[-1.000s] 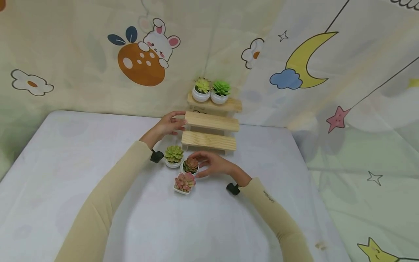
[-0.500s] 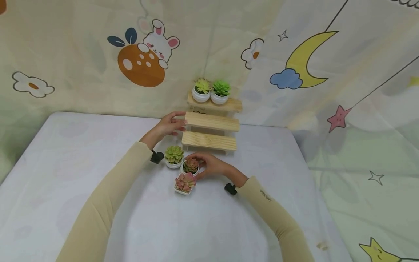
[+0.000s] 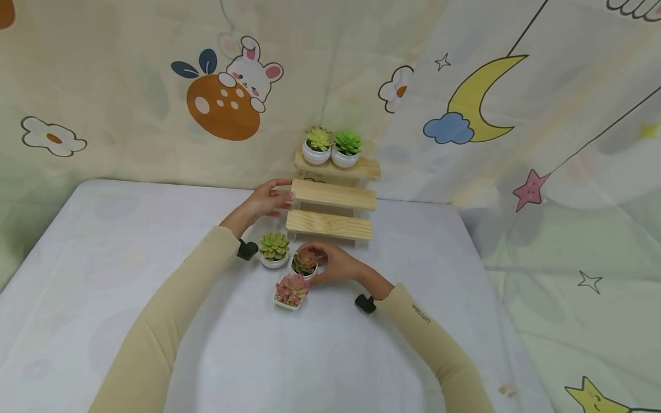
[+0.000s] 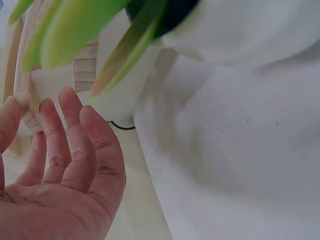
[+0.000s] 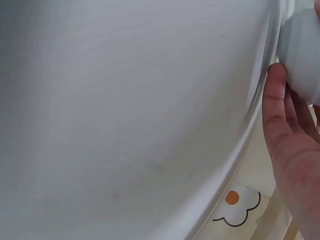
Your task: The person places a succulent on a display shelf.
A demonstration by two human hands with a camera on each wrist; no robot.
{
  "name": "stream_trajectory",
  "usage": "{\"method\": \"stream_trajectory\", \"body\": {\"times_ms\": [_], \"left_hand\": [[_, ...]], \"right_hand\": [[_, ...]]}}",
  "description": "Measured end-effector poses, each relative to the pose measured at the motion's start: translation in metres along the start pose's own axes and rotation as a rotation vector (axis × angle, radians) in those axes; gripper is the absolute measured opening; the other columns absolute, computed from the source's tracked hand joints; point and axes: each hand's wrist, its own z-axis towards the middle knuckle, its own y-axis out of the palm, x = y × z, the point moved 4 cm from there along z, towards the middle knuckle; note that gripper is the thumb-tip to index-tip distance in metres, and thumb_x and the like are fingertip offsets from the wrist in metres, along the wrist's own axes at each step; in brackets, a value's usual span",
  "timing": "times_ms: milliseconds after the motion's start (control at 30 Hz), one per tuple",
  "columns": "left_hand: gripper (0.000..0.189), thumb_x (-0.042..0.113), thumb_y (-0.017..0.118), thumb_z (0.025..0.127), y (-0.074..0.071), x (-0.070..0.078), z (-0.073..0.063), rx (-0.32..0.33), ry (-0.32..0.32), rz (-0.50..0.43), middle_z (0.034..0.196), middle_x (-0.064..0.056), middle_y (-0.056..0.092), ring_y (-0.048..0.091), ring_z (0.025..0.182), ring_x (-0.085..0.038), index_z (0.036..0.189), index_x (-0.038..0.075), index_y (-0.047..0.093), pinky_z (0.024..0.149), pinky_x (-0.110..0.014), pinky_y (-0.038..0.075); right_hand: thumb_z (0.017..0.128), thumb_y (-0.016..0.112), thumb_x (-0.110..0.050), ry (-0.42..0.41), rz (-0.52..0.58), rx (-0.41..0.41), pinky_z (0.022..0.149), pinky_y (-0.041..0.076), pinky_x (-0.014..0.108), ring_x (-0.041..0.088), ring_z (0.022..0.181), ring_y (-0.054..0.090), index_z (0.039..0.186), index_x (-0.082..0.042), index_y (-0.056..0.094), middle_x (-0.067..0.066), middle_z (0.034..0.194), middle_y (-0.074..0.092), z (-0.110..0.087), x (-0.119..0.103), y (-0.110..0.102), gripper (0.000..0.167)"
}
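In the head view my left hand (image 3: 260, 201) holds the left end of the middle plank (image 3: 333, 194) of a stepped wooden stand, thumb and index finger at its edge. Its other fingers are loosely bent in the left wrist view. My right hand (image 3: 333, 264) grips a round white pot with a reddish-brown succulent (image 3: 304, 262), fingers behind and thumb in front. The right wrist view shows part of that white pot (image 5: 302, 55) against the fingers. Left of it stands a green potted succulent (image 3: 274, 248); just in front is a pink succulent (image 3: 291, 291) in a square white pot.
On the top plank (image 3: 368, 168) sit a yellow-green succulent (image 3: 317, 145) and a bright green succulent (image 3: 347, 148) in white pots. The lowest plank (image 3: 329, 225) is bare. A white cloth covers the table (image 3: 248, 355); a printed curtain (image 3: 129, 69) hangs behind.
The right fingers have closed round the reddish-brown succulent's pot, which has shifted slightly right, away from the green succulent. My left hand stays at the stand.
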Motion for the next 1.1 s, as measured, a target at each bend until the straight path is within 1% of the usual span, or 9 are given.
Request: {"method": "stream_trajectory", "body": {"times_ms": [133, 200, 300, 400, 533, 733, 833, 933, 1100], "left_hand": [[0.058, 0.029, 0.053, 0.102, 0.001, 0.000, 0.000, -0.001, -0.005, 0.000, 0.141, -0.022, 0.050, 0.054, 0.124, -0.037, 0.153, 0.014, 0.029, 0.100, -0.051, 0.043], [0.058, 0.029, 0.054, 0.102, 0.001, -0.001, 0.001, -0.001, -0.011, -0.001, 0.141, -0.022, 0.050, 0.054, 0.124, -0.037, 0.153, 0.014, 0.029, 0.101, -0.051, 0.042], [0.059, 0.029, 0.054, 0.102, 0.001, -0.001, 0.001, -0.002, -0.020, -0.004, 0.140, -0.022, 0.050, 0.054, 0.124, -0.037, 0.153, 0.015, 0.029, 0.102, -0.052, 0.041], [0.060, 0.029, 0.055, 0.101, 0.001, -0.001, 0.000, -0.005, -0.025, -0.005, 0.140, -0.023, 0.050, 0.054, 0.124, -0.037, 0.153, 0.015, 0.028, 0.102, -0.052, 0.041], [0.061, 0.030, 0.054, 0.101, 0.001, -0.001, 0.001, -0.001, -0.033, -0.008, 0.141, -0.022, 0.049, 0.053, 0.125, -0.037, 0.154, 0.016, 0.027, 0.102, -0.052, 0.041], [0.062, 0.030, 0.055, 0.101, 0.000, -0.001, 0.002, 0.002, -0.032, -0.022, 0.142, -0.023, 0.048, 0.053, 0.125, -0.036, 0.154, 0.017, 0.026, 0.103, -0.051, 0.040], [0.060, 0.030, 0.055, 0.101, 0.000, -0.001, 0.002, 0.002, -0.031, -0.017, 0.141, -0.022, 0.050, 0.053, 0.125, -0.036, 0.153, 0.017, 0.028, 0.103, -0.051, 0.040], [0.059, 0.030, 0.055, 0.101, -0.001, -0.002, 0.002, 0.004, -0.030, -0.012, 0.140, -0.021, 0.051, 0.054, 0.124, -0.036, 0.153, 0.016, 0.030, 0.102, -0.051, 0.041], [0.060, 0.031, 0.056, 0.101, 0.000, -0.004, 0.005, 0.011, -0.030, 0.002, 0.140, -0.020, 0.052, 0.056, 0.121, -0.033, 0.153, 0.016, 0.030, 0.100, -0.049, 0.043]], "right_hand": [[0.073, 0.087, -0.007, 0.039, 0.054, 0.075, 0.086, 0.048, 0.032, 0.015, 0.105, 0.055, 0.134, -0.007, 0.052, 0.009, 0.129, 0.056, -0.006, 0.002, -0.007, 0.071], [0.073, 0.086, -0.005, 0.056, 0.088, 0.119, 0.087, 0.048, 0.031, 0.016, 0.106, 0.055, 0.134, -0.008, 0.052, 0.009, 0.130, 0.055, -0.008, 0.001, -0.012, 0.070], [0.074, 0.084, 0.000, 0.069, 0.124, 0.186, 0.090, 0.048, 0.030, 0.019, 0.109, 0.056, 0.134, -0.004, 0.051, 0.013, 0.129, 0.055, -0.012, -0.004, -0.021, 0.069], [0.073, 0.084, 0.002, 0.088, 0.129, 0.255, 0.092, 0.048, 0.030, 0.022, 0.112, 0.057, 0.134, -0.001, 0.049, 0.016, 0.129, 0.055, -0.016, -0.012, -0.030, 0.071], [0.074, 0.084, -0.001, 0.117, 0.110, 0.354, 0.090, 0.047, 0.030, 0.024, 0.111, 0.056, 0.136, -0.001, 0.047, 0.016, 0.129, 0.054, -0.016, -0.019, -0.045, 0.072], [0.076, 0.081, 0.003, 0.155, 0.200, 0.525, 0.087, 0.047, 0.024, 0.020, 0.112, 0.053, 0.136, -0.001, 0.046, 0.013, 0.129, 0.052, -0.019, -0.027, -0.071, 0.069], [0.077, 0.079, 0.005, 0.151, 0.229, 0.610, 0.086, 0.047, 0.021, 0.020, 0.113, 0.054, 0.136, 0.000, 0.045, 0.013, 0.129, 0.052, -0.023, -0.031, -0.086, 0.068], [0.077, 0.078, 0.007, 0.124, 0.240, 0.689, 0.086, 0.047, 0.021, 0.020, 0.113, 0.053, 0.134, 0.001, 0.044, 0.012, 0.130, 0.050, -0.026, -0.036, -0.102, 0.067], [0.077, 0.077, 0.009, 0.094, 0.281, 0.843, 0.086, 0.045, 0.022, 0.016, 0.111, 0.052, 0.130, -0.003, 0.046, 0.006, 0.129, 0.047, -0.030, -0.037, -0.129, 0.062]]}}
